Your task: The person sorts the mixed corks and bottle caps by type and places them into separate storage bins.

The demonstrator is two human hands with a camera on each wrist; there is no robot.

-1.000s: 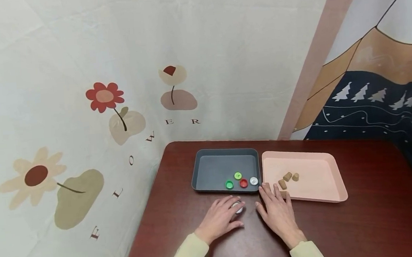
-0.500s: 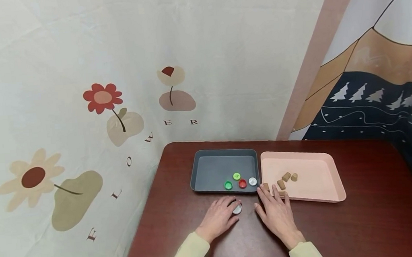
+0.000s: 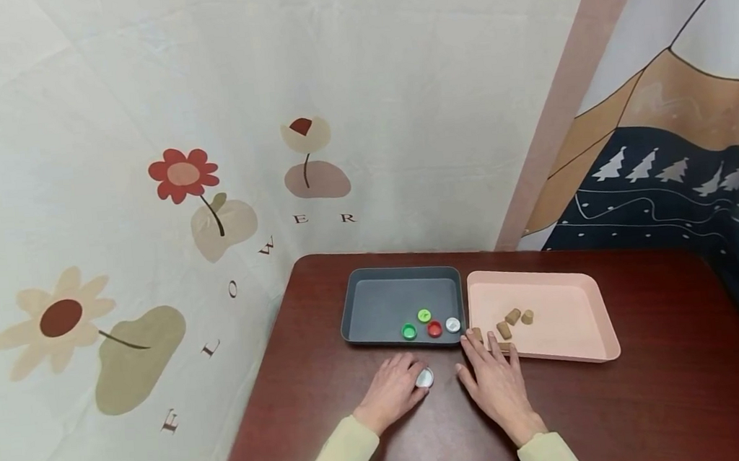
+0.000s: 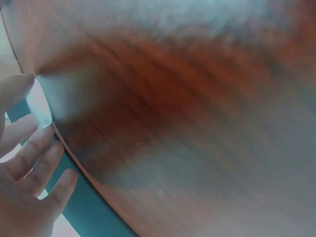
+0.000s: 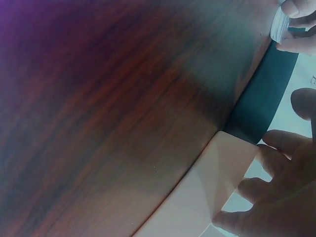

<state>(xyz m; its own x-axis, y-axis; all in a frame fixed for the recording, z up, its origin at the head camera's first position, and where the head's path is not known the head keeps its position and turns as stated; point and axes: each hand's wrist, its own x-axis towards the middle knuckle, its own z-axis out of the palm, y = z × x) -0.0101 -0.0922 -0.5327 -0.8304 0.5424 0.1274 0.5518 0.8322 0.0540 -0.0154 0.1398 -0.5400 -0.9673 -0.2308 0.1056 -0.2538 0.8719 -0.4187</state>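
Observation:
In the head view my left hand (image 3: 390,394) pinches a white bottle cap (image 3: 425,378) between thumb and fingers, low over the table in front of the dark grey tray (image 3: 378,306). The left wrist view has the same cap (image 4: 40,104) standing on edge, with the thumb on one side and fingertips on the other. My right hand (image 3: 499,390) reaches to the near left corner of the pink tray (image 3: 568,316), its fingers spread and fairly straight over the rim. Partly under those fingers lies a cork (image 3: 477,334).
Inside the grey tray are a lime cap (image 3: 425,316), a green cap (image 3: 409,331), a red cap (image 3: 434,329) and another white cap (image 3: 453,324). Several corks (image 3: 513,317) lie in the pink tray. Behind the brown table (image 3: 668,381) hangs a printed curtain (image 3: 399,112).
My left fingers have drawn back from over the white cap to its edge, so more of it shows, and now pinch it. The right hand has stayed at the pink tray.

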